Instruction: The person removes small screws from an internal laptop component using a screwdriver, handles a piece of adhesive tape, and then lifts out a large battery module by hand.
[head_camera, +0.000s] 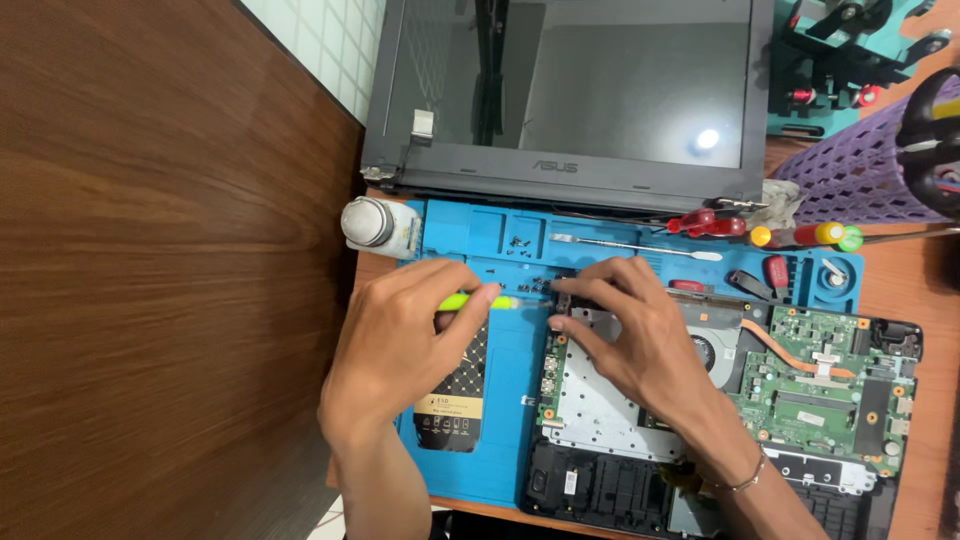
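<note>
A: What does the left hand (395, 335) hold?
B: Its fingers pinch a slim yellow-green screwdriver (478, 301) over the blue silicone work mat (500, 370).
A: And the right hand (625, 330)?
B: Fingers spread, fingertips resting on the opened black laptop base (800, 400), at its upper-left corner.

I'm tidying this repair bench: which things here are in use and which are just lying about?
In use: left hand, green-handled screwdriver, right hand, opened laptop base, loose screws.
Lying about: red-handled screwdrivers, white bottle, purple basket, detached screen.
</note>
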